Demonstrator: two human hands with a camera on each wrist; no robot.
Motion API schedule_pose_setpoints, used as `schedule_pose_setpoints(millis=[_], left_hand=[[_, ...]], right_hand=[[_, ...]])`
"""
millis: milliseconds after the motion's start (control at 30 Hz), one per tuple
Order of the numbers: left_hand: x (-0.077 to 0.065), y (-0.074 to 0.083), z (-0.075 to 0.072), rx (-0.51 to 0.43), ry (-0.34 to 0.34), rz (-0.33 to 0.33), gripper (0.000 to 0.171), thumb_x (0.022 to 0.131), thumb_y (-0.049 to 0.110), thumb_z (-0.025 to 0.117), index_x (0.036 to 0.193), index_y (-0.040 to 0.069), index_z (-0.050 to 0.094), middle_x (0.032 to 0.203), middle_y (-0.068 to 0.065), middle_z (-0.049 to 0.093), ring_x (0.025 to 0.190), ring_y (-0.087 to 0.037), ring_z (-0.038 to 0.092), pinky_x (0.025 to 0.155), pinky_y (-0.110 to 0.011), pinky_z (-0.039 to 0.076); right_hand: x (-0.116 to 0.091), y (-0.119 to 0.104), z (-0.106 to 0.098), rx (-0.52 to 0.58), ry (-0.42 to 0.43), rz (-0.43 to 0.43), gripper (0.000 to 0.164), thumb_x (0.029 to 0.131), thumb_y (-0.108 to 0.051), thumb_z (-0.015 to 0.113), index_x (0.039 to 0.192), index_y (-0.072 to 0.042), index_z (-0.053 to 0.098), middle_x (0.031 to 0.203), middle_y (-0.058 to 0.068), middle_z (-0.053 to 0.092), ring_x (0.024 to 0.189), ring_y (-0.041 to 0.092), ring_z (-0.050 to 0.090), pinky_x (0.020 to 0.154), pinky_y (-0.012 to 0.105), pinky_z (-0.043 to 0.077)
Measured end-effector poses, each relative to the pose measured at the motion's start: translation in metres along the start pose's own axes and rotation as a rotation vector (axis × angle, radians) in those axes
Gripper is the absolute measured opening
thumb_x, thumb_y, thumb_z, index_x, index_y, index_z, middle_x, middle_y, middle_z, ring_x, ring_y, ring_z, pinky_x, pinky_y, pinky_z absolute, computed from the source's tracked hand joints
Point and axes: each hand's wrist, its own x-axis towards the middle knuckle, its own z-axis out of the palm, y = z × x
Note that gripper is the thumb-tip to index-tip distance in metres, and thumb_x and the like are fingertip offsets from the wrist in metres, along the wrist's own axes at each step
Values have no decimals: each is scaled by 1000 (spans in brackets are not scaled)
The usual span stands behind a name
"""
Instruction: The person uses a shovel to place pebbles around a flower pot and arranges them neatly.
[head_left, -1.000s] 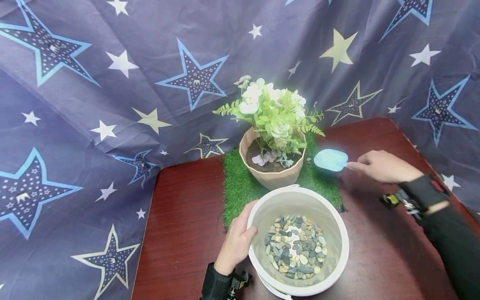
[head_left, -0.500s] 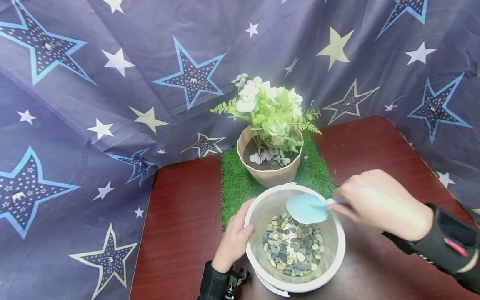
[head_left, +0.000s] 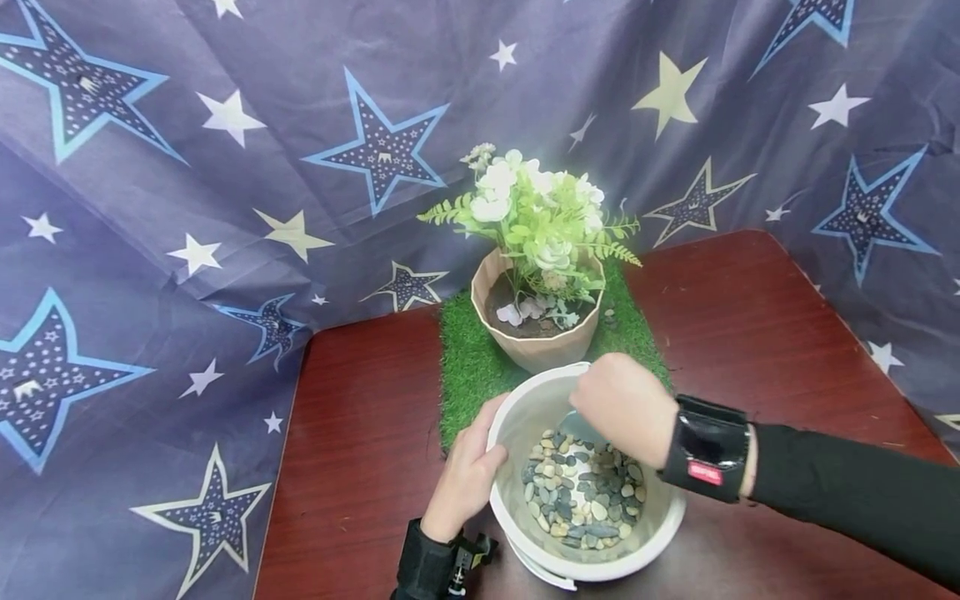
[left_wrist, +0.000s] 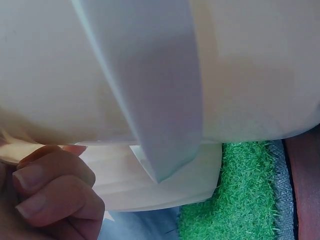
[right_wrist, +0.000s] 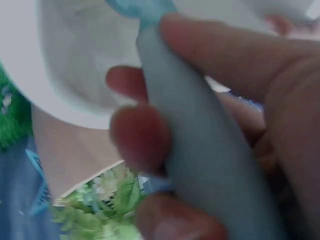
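Note:
In the head view a white bucket (head_left: 600,572) stands on the table with grey and tan pebbles (head_left: 558,496) over its bottom. My left hand (head_left: 467,471) grips its left rim, thumb over the edge; curled fingers (left_wrist: 60,195) show beside the bucket's outer wall (left_wrist: 255,70) in the left wrist view. My right hand (head_left: 626,408) is over the bucket's far right part, holding a small garden trowel. Its light blue blade (head_left: 577,427) is down inside, partly hidden by the hand. In the right wrist view, fingers and thumb wrap the trowel's grey handle (right_wrist: 195,130).
Behind the bucket, a beige pot (head_left: 542,353) of soil with white flowers and green leaves (head_left: 540,217) stands on an artificial grass mat (head_left: 465,375). A few small pebbles (head_left: 609,317) lie right of it. A starry cloth (head_left: 285,142) hangs behind the reddish-brown table (head_left: 360,433).
My right hand has brought the trowel from beside the flowerpot leftward over the bucket and down into it. The left hand has kept its grip on the rim.

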Motion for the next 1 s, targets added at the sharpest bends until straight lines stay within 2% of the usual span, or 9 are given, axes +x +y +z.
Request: schedule_pose_setpoints(millis=[100, 200, 433, 533, 767, 867, 1000], left_hand=[[0, -1, 0, -2, 2, 0, 75, 80, -4, 53, 148, 26, 54, 139, -3, 67, 113, -20, 69, 96, -43, 56], [1, -2, 1, 0, -7, -1, 75, 81, -4, 52, 149, 26, 53, 139, -2, 67, 113, -20, 69, 96, -43, 56], [-2, -1, -2, 4, 2, 1, 74, 81, -3, 52, 149, 24, 53, 142, -2, 65, 117, -19, 67, 99, -44, 55], [-2, -1, -1, 1, 3, 4, 74, 81, -4, 52, 150, 25, 53, 143, -2, 64, 118, -19, 67, 100, -45, 55], [0, -2, 0, 11, -4, 8, 74, 82, -3, 52, 150, 25, 52, 143, -2, 64, 118, -19, 67, 99, -44, 55], [0, -1, 0, 12, 0, 0, 72, 81, -3, 52, 149, 24, 54, 142, -2, 65, 117, -17, 67, 99, -43, 55], [-1, -1, 0, 27, 4, 4, 70, 81, -2, 53, 147, 22, 55, 141, -1, 66, 115, -16, 67, 99, -42, 55]], right_hand=[[10, -8, 11, -3, 24, -28, 21, 76, -12, 79, 60, -22, 69, 58, -2, 64, 53, 15, 56, 54, 33, 45], [15, -12, 21, 5, 22, -20, 22, 76, -11, 78, 58, -21, 68, 58, -2, 64, 53, 16, 57, 55, 34, 47], [22, -31, 33, -52, -70, -58, 24, 81, -21, 74, 58, -23, 69, 58, -5, 64, 56, 15, 60, 56, 32, 50], [23, -36, 37, -66, -94, -58, 24, 82, -21, 73, 58, -23, 70, 60, -4, 65, 57, 14, 60, 58, 33, 51], [19, -36, 37, -12, -121, 8, 24, 81, -17, 75, 58, -18, 70, 59, -1, 65, 55, 17, 61, 56, 34, 53], [18, -38, 36, -36, -141, -9, 23, 81, -19, 76, 59, -19, 71, 60, -1, 67, 55, 15, 60, 56, 32, 53], [17, -40, 38, -75, -118, -71, 22, 80, -21, 76, 58, -22, 71, 59, -3, 67, 54, 13, 59, 55, 31, 50]])
